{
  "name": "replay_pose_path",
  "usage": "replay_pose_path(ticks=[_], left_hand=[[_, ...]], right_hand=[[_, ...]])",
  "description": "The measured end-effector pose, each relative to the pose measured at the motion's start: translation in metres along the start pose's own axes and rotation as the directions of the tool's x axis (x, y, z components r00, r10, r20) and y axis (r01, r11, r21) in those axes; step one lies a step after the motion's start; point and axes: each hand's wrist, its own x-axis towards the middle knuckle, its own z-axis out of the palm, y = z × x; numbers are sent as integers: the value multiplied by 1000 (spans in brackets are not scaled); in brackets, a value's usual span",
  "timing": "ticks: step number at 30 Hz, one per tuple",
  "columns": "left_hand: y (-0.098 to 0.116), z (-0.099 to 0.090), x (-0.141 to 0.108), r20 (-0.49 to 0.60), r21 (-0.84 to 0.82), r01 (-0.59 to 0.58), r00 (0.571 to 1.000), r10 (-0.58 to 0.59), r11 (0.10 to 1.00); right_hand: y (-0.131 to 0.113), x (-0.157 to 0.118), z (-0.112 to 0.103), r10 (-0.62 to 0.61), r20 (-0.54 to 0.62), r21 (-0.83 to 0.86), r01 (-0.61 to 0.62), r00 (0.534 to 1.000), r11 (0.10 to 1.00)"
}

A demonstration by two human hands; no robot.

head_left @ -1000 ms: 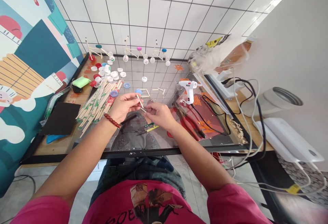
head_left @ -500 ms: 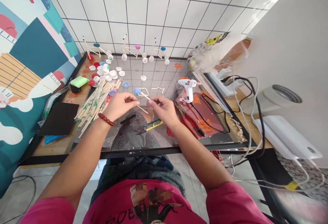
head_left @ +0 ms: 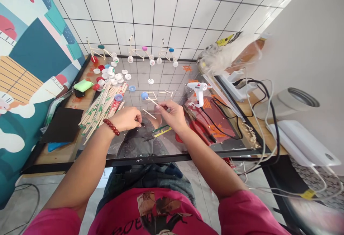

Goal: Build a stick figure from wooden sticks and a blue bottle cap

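Note:
My right hand [head_left: 173, 116] pinches a thin wooden stick [head_left: 152, 100] between thumb and fingertips. The stick's far end reaches a light blue bottle cap [head_left: 144, 95], and I cannot tell whether the two are joined. My left hand [head_left: 129, 119], with a red bead bracelet at the wrist, is low over the glass tabletop. Its fingers are closed on a black strip [head_left: 142, 124], mostly hidden under the hand. A loose stick [head_left: 149, 114] lies between my hands. Behind the cap lie joined sticks [head_left: 153, 95].
Wooden sticks [head_left: 100, 107] and white caps [head_left: 117, 77] are heaped at left. Several cap-and-stick models [head_left: 141, 51] stand along the back. At right are a white glue gun [head_left: 198, 93], red-handled pliers [head_left: 199, 127] and cords. A yellow-green cutter [head_left: 162, 132] lies in front.
My left hand has let go of the loose stick, which now lies on the glass. It has moved down and left to the black strip. The right hand stays nearly still.

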Motion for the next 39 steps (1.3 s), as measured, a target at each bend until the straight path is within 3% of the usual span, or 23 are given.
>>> replay_pose_path(ticks=[5, 10, 15, 21, 24, 26, 28, 31, 34, 36, 37, 39], left_hand=[[-4, -1, -1, -54, 5, -57, 997, 57, 998], [0, 0, 0, 24, 97, 24, 999, -27, 995], [-1, 4, 0, 4, 149, -106, 994, 107, 983], [-3, 8, 3, -178, 135, -48, 981, 72, 990], [2, 11, 6, -379, -133, -67, 925, 12, 989], [8, 14, 8, -458, -420, -185, 888, -31, 888], [16, 18, 9, -458, -659, -277, 885, -81, 700], [24, 19, 9, -413, -853, -314, 894, -172, 417], [23, 11, 9, -435, -895, -391, 873, -221, 215], [18, 3, 10, -474, -881, -452, 839, -268, 142], [14, -1, 10, -487, -872, -475, 820, -300, 118], [8, -6, 11, -488, -864, -499, 794, -362, 71]], right_hand=[[3, 0, 2, -10, 2, -20, 10, 1000, 1000], [5, 0, 3, -43, -10, -23, 43, 999, 999], [9, -1, 5, -62, 9, -39, 63, 998, 997], [14, 0, 4, -72, 16, -122, 73, 997, 990], [10, -1, 4, -66, 73, -15, 67, 995, 998], [6, -3, 5, -66, 145, 86, 54, 987, 995], [2, -5, 6, -84, 202, 155, 53, 976, 987], [-1, -4, 6, -122, 216, 189, 81, 969, 979], [1, 1, -1, -150, 48, 142, 142, 987, 980], [6, 6, -13, -140, -208, 65, 157, 968, 985], [11, 9, -21, -127, -369, 14, 142, 921, 990], [23, 15, -42, -88, -696, -89, 36, 712, 995]])
